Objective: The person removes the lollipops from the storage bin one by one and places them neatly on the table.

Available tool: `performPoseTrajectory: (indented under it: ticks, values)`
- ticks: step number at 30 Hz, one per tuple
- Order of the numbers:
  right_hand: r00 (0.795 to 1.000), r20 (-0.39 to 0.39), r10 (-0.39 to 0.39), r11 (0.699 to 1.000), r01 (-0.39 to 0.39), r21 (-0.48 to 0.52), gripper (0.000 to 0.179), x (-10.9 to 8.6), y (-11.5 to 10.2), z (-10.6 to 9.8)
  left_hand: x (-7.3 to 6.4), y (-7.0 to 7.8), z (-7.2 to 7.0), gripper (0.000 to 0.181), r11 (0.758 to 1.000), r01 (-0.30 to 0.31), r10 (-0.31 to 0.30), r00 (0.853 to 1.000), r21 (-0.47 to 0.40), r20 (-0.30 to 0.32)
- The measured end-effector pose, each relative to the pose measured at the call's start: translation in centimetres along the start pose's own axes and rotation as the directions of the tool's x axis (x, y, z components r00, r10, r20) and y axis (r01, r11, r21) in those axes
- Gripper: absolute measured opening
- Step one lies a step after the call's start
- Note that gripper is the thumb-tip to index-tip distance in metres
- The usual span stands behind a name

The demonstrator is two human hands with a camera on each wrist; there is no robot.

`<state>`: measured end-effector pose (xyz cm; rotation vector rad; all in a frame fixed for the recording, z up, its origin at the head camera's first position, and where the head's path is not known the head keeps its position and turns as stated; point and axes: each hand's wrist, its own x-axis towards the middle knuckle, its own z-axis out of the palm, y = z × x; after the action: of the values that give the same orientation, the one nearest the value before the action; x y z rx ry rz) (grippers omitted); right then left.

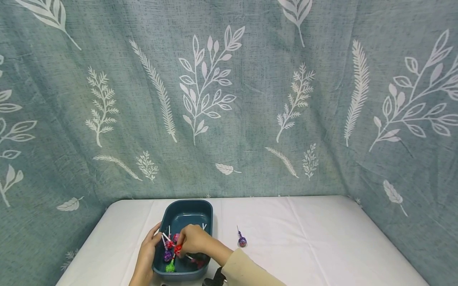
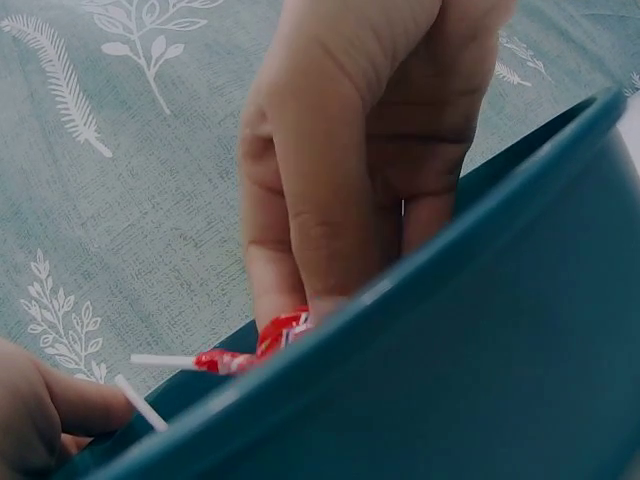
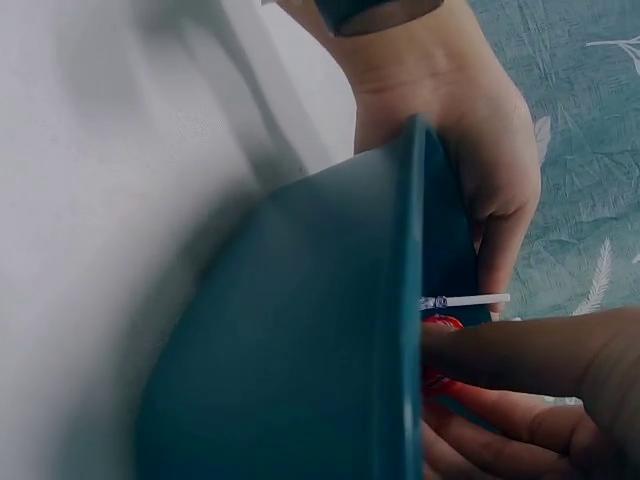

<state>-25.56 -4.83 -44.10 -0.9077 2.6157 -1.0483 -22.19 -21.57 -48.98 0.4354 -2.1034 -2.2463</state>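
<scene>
A dark teal plastic bin (image 1: 186, 274) stands on the white-covered table with several wrapped lollipops inside. My left hand (image 1: 144, 251) grips its left rim, thumb at the edge and fingers along the outer wall. Reaching over into the bin, my right hand (image 1: 196, 240) pinches a red lollipop (image 1: 177, 249) between thumb and fingers; its white stick (image 2: 165, 361) points left in the left wrist view. Around those fingers lie a purple lollipop (image 1: 167, 255), a green lollipop (image 1: 169, 267) and another red one. The near wall hides part of the right fingertips in both wrist views.
One purple-wrapped lollipop (image 1: 242, 241) lies on the white tablecloth (image 1: 286, 246), right of the bin, its stick pointing away. Behind the table hangs a green curtain (image 1: 250, 119) with white leaf prints. A black object (image 1: 214, 278) shows beside the right sleeve.
</scene>
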Motion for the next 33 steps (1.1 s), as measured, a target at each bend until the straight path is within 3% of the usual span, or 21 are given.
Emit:
performPoseTrajectory:
  ticks: [8, 18, 33]
  values:
    - [1.000, -0.026, -0.010, 0.994, 0.013, 0.111, 0.024, -0.5, 0.2, -0.2, 0.2, -0.1, 0.0, 0.052, 1.000, 0.024, -0.024, 1.000, 0.003, -0.004]
    - [0.997, -0.075, -0.025, 0.991, 0.035, 0.132, 0.025, -1.3, 0.2, -0.4, 0.1, 0.1, -0.1, 0.052, 1.000, 0.011, -0.011, 1.000, -0.004, -0.003]
    - [0.989, -0.148, -0.019, 0.963, 0.057, 0.262, 0.018, -2.7, 0.5, -0.8, 0.2, 0.0, 0.1, 0.053, 1.000, 0.023, -0.023, 1.000, -0.009, -0.002]
